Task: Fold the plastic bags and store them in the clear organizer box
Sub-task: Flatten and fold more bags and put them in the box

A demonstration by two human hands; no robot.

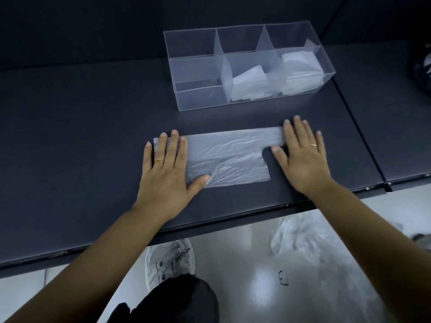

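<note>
A translucent plastic bag (227, 157) lies flattened on the dark table (81, 136), its handle strip pointing right. My left hand (169, 169) presses flat on the bag's left end with fingers straight. My right hand (303, 155) lies flat with its fingers on the handle strip at the bag's right end. Behind the bag stands the clear organizer box (193, 94) with several compartments. Folded white bags sit in its front middle compartment (248, 86) and front right compartment (299, 71).
The table's front edge (210, 227) runs just below my wrists. A seam (356, 117) splits the table at the right. On the floor below lie loose plastic bags (310, 243) and my shoe (169, 257). A dark object (422, 68) sits at the far right.
</note>
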